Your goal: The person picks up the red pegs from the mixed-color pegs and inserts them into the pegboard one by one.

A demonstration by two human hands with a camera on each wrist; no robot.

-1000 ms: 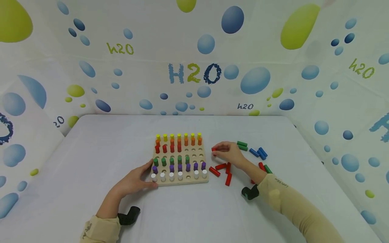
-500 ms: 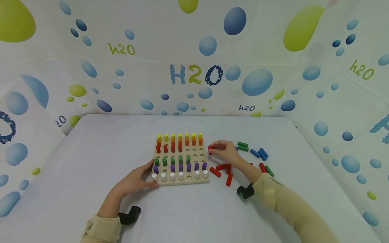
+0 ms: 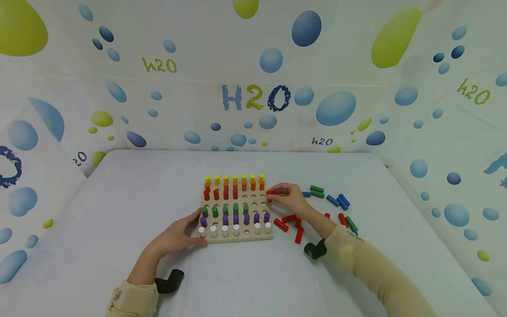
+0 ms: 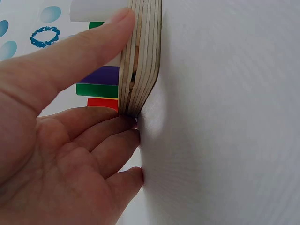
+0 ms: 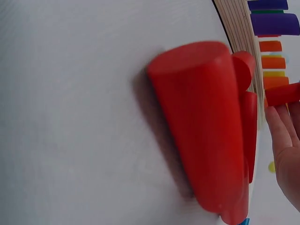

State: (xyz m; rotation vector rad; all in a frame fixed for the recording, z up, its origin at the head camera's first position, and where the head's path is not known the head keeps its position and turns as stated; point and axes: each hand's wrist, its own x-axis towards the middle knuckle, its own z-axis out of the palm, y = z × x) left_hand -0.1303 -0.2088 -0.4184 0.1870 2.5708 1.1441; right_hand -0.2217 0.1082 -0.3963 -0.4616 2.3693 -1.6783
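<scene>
A wooden pegboard (image 3: 239,240) lies on the table with rows of yellow, orange, red, green, purple and white pegs standing in it. Several holes show bare, some of them right of the standing red pegs. My left hand (image 3: 174,234) holds the board's left side, thumb at the near corner and fingers farther along the edge. In the left wrist view the thumb lies against the layered board edge (image 4: 145,51). At the board's right side, my right hand (image 3: 292,199) pinches a red peg (image 3: 269,196) upright between thumb and fingers. The right wrist view shows this peg (image 5: 282,95) too.
Loose red pegs (image 3: 281,224) lie right of the board, under and near my right forearm. Green pegs (image 3: 317,191) and blue pegs (image 3: 343,201) are scattered farther right. A patterned cloth (image 3: 198,110) stands behind the white table (image 3: 99,211).
My right hand has moved left with the red peg, from beside the board to its right edge, and the peg has turned upright. The left hand stays at the board.
</scene>
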